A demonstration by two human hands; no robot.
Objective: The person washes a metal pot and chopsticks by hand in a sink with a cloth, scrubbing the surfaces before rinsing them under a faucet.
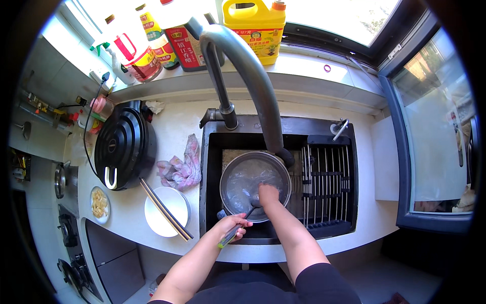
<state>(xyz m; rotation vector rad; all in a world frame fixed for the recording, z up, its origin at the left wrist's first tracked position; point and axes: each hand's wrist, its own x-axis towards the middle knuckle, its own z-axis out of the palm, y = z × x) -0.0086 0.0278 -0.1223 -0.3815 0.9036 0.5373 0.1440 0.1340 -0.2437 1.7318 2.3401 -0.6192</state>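
A round metal pot (pixel 228 164) sits in the dark sink (pixel 212 147), holding cloudy, rippling water. My left hand (pixel 233 226) is closed around the handle of a utensil (pixel 231 236) with a dark shaft and a green end. The utensil slants over the pot's near rim, and its dark grey head lies at the water; its exact kind is hard to make out. My right hand (pixel 268 194) reaches into the pot beside that head. Its fingers point down and are hidden, so whether they grip anything does not show.
The grey faucet (pixel 255 76) arches over the pot. A drying rack (pixel 326 185) fills the sink's right side. Left are a crumpled cloth (pixel 183 167), stacked white plates (pixel 162 215) with chopsticks (pixel 164 209) across them, and a black electric pan (pixel 121 144). An open window (pixel 430 126) juts in right.
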